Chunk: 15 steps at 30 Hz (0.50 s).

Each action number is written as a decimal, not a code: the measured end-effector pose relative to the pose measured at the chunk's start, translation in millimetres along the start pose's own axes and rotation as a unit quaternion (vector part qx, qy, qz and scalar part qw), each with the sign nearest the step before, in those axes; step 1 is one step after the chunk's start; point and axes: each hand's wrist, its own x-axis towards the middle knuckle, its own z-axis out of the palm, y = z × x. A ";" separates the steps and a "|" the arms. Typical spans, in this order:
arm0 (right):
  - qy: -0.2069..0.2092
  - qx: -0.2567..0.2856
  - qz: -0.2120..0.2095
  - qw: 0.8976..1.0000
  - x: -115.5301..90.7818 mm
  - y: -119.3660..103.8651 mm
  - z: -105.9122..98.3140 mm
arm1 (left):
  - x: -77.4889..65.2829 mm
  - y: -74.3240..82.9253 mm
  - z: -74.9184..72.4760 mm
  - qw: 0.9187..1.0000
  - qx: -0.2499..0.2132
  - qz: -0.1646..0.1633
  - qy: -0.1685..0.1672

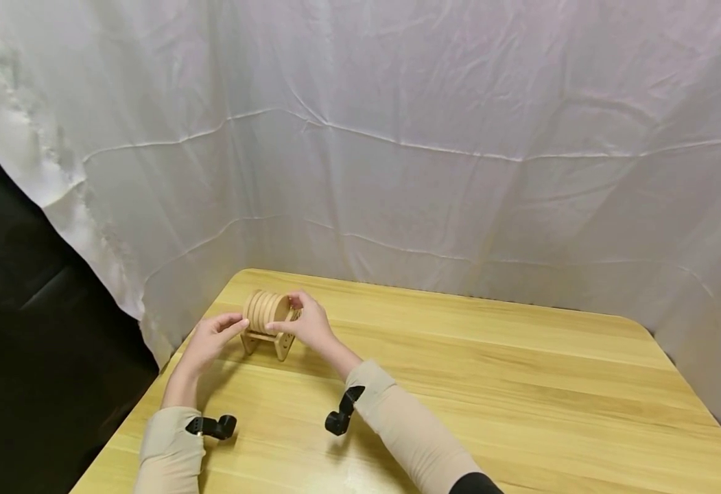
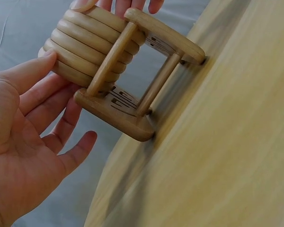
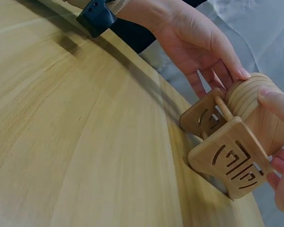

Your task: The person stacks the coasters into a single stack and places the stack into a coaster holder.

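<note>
A row of several round wooden coasters [image 1: 260, 310] stands on edge in a small wooden holder [image 1: 283, 347] near the table's far left corner. In the left wrist view, the thumb of my left hand [image 1: 207, 342] presses the rim of the end coaster [image 2: 68, 73], with its fingers behind and the lower ones spread loose. From the other end my right hand [image 1: 314, 325] holds the row, thumb in front and fingers behind. The holder's side panel [image 3: 227, 158] has cut-out slots, and its feet rest on the tabletop.
The wood-grain table [image 1: 490, 384] spreads to the right and toward me. Pale curtains [image 1: 397, 171] hang behind it and at the sides. A dark area [image 1: 39, 329] lies beyond the left edge. Black camera mounts [image 1: 215, 427] sit on both sleeves.
</note>
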 end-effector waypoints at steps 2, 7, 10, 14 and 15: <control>0.000 -0.002 -0.003 1.000 -0.4 1.8 1.0 | -0.8 -1.0 0.1 1.000 0.000 -0.003 -0.005; 0.001 0.003 -0.006 1.000 -1.3 2.9 2.9 | -1.2 0.7 -1.1 1.000 0.017 -0.008 -0.015; 0.004 0.002 -0.007 1.000 -1.8 1.8 3.2 | 0.7 4.2 -1.6 0.999 0.036 -0.011 -0.012; 0.006 -0.014 -0.011 1.000 -1.8 0.3 4.1 | 2.5 9.1 -1.4 0.998 0.058 -0.014 0.000; 0.004 -0.016 -0.011 1.000 -1.9 0.0 4.3 | 2.5 10.2 -1.3 0.998 0.063 -0.014 0.003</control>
